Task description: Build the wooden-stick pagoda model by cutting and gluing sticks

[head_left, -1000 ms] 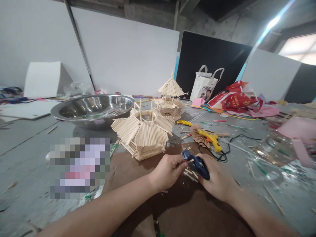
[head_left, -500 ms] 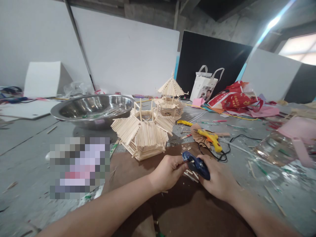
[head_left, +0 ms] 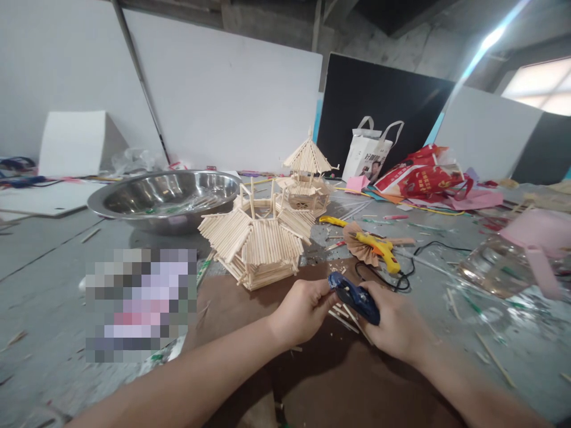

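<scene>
In the middle of the head view, my right hand (head_left: 397,324) is wrapped round a dark-blue hand cutter (head_left: 357,300). My left hand (head_left: 301,312) is closed in a pinch at the cutter's tip; whatever lies between thumb and finger is hidden. Several thin wooden sticks (head_left: 344,318) lie on the brown board (head_left: 330,374) below the cutter. Just beyond my left hand stands a many-sided pavilion model (head_left: 267,241) built of sticks, with upright posts above its sloping roof. Behind it is a second stick pavilion (head_left: 308,163) with a pointed roof.
A steel basin (head_left: 165,223) stands back left. To the right lie a yellow glue gun (head_left: 383,252) with a black cord, a yellow utility knife (head_left: 332,221) and a pink-lidded clear container (head_left: 495,267). A red bag (head_left: 419,178) and a white bag (head_left: 368,154) are farther back.
The cutter has tilted slightly in my right hand, and more of the sticks beneath shows. My left hand keeps its pinch. The whole view has shifted a little.
</scene>
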A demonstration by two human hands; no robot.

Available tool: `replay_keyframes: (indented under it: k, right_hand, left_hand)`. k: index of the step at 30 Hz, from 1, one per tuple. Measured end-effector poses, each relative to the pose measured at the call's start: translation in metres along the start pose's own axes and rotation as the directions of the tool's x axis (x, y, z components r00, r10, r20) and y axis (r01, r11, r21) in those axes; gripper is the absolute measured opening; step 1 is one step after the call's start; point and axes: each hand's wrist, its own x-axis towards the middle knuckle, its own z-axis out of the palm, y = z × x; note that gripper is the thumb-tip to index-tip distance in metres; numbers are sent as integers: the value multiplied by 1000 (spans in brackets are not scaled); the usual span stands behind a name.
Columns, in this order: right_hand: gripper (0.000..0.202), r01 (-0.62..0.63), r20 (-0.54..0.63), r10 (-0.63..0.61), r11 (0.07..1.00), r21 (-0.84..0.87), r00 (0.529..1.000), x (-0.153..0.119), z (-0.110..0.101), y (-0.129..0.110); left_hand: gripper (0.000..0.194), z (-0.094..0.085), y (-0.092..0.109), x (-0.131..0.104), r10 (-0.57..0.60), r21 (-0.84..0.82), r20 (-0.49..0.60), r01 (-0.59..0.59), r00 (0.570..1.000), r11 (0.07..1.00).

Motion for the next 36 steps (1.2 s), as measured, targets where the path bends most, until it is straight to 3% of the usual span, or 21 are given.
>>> replay_keyframes:
  k: [5, 10, 22, 36]
  right_hand:
    - [23, -22, 9, 22, 999, -25, 1000, 0, 0, -1]
    - [29, 7, -55, -10, 998, -64, 998, 2, 4, 2]
    - [36, 79, -34, -77, 994, 72, 996, 5, 4, 3]
    - [36, 67, -34, -67, 998, 9, 997, 4, 6, 4]
  left_hand:
    - [22, 1, 0, 0, 2, 32, -37, -1, 999, 999]
    - [19, 4, -2, -1, 0, 41, -88, 3, 996, 999]
    - [24, -2, -2, 0, 51, 32, -12, -51, 999, 998]
    - [20, 2, -3, -2, 62, 101, -52, -57, 997, 993]
